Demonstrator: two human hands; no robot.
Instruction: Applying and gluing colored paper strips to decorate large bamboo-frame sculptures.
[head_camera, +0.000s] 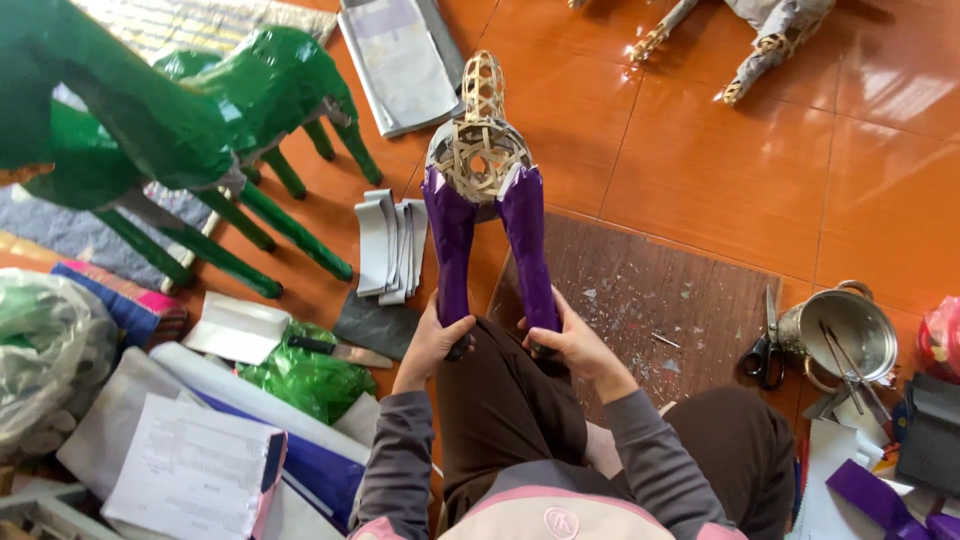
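At the far left, green paper-covered animal figures (200, 130) were seen standing on the orange floor (720, 150), with a crumpled green sheet (310, 375) and a stack of grey strips (390, 245) beside them. In the middle, a woven cane animal frame (482, 150) was held above the lap, its long axis running away from the person, body end farthest. Its two legs (490, 250) were wrapped in purple; the body was left bare lattice. The left hand (435, 340) was curled around one leg, the right hand (565, 340) around the other. To the right, a dark board (660, 300), scissors (765, 345) and a steel pot (845, 330) were laid.
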